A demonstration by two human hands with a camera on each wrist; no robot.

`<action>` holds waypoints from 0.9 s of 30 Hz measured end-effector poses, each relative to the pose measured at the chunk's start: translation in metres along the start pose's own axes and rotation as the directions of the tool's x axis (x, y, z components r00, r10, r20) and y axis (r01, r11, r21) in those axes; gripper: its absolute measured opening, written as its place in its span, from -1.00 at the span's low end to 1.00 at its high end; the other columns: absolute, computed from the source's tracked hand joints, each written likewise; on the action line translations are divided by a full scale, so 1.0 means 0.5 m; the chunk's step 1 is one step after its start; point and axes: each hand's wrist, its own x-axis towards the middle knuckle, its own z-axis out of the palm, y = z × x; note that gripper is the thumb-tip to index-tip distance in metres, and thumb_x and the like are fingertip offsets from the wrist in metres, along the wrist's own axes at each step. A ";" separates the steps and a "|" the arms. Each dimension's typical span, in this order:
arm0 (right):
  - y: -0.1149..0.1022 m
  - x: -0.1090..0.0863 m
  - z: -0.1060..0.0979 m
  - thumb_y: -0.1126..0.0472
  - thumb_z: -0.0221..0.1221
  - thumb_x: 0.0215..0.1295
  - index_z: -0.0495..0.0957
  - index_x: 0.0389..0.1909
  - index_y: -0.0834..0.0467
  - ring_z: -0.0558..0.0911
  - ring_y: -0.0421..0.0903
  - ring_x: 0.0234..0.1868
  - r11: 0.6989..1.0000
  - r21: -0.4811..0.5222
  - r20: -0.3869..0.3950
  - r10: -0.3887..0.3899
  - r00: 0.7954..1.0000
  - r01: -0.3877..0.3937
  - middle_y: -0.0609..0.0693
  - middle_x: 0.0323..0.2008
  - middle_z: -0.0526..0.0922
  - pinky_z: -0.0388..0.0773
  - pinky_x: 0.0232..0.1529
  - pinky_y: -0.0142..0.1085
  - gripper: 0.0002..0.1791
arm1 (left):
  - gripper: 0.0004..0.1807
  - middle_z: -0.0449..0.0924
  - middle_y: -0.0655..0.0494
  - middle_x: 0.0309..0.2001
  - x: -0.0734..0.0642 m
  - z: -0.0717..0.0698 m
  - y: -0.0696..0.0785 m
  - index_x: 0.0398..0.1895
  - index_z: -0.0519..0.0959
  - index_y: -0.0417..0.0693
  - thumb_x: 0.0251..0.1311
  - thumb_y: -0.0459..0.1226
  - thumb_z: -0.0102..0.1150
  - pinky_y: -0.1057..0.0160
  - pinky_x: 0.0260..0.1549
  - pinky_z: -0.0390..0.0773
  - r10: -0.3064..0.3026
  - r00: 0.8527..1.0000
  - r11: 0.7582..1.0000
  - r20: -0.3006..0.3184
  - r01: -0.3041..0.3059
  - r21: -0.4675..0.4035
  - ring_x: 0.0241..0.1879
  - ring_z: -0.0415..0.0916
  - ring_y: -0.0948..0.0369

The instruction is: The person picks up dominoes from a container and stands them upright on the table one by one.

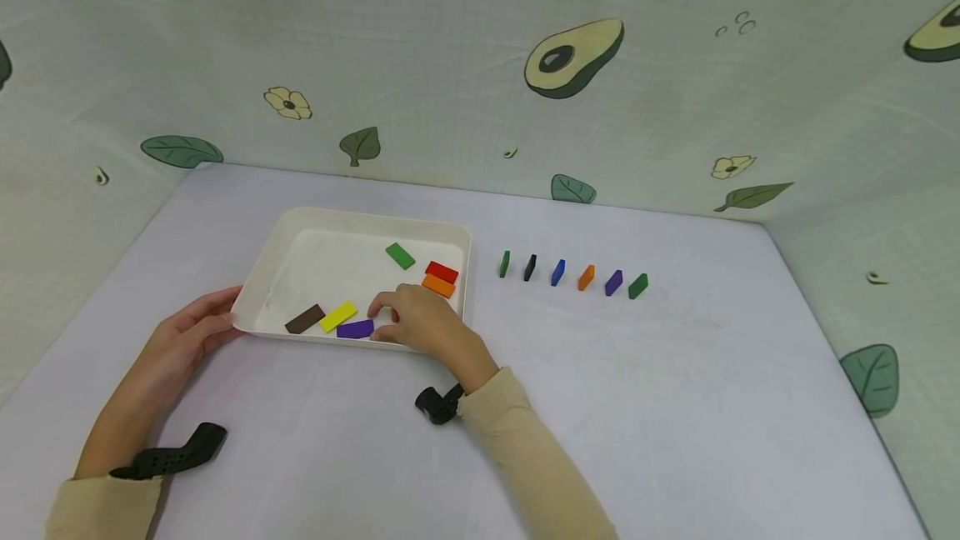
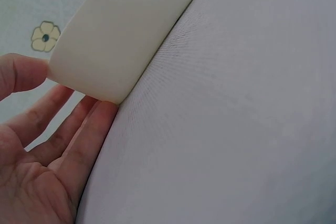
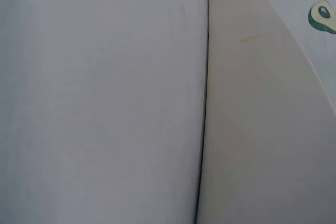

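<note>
A white tray (image 1: 360,222) lies on the table, with flat coloured dominoes inside. My left hand (image 1: 183,340) grips its near left corner; in the left wrist view the thumb (image 2: 23,74) is at the rim and the fingers are at the lower edge. Over the tray's near right part is my right hand (image 1: 423,319), thumb and forefinger apart with nothing seen between them. Closest to these fingertips is a purple domino (image 1: 355,329). Beside it lie a yellow domino (image 1: 338,317) and a brown domino (image 1: 305,319). The right wrist view shows the tray's outer wall (image 3: 262,108), not the right hand.
Also in the tray are green (image 1: 401,255), red (image 1: 442,272) and orange (image 1: 438,286) dominoes. Right of it several dominoes stand upright, spaced in a row, from a green domino (image 1: 505,264) to another green domino (image 1: 638,286). A patterned cloth (image 1: 450,65) hangs behind the table.
</note>
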 end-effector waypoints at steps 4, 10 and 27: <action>-0.001 0.003 0.002 -0.08 0.28 0.09 0.57 -0.05 -0.14 0.41 -0.26 -0.40 1.000 -0.029 0.006 0.004 1.000 -0.004 -0.16 -0.43 0.44 0.31 -0.48 -0.56 -0.63 | -0.61 0.50 0.35 0.08 -0.001 0.001 0.000 0.19 0.41 -0.05 0.33 -0.45 -0.11 0.58 -0.11 0.50 -0.006 1.000 1.000 -0.012 0.006 0.005 -0.07 0.54 0.45; 0.001 0.007 0.005 -0.08 0.27 0.10 0.56 -0.06 -0.13 0.40 -0.25 -0.40 0.999 -0.036 0.004 -0.011 1.000 0.011 -0.15 -0.43 0.44 0.30 -0.49 -0.56 -0.64 | -0.61 0.50 0.36 0.08 -0.001 0.001 0.000 0.19 0.41 -0.05 0.33 -0.43 -0.10 0.59 -0.11 0.50 -0.020 0.999 0.999 -0.032 0.021 0.026 -0.06 0.54 0.45; 0.004 0.004 -0.004 -0.01 0.23 0.18 0.52 -0.09 -0.01 0.40 -0.24 -0.37 0.999 0.040 0.028 -0.025 0.999 0.023 -0.14 -0.43 0.43 0.34 -0.41 -0.55 -0.69 | -0.61 0.49 0.36 0.08 -0.002 -0.002 0.002 0.18 0.42 -0.04 0.33 -0.45 -0.11 0.59 -0.11 0.50 -0.014 1.000 1.000 -0.013 0.014 0.006 -0.05 0.52 0.46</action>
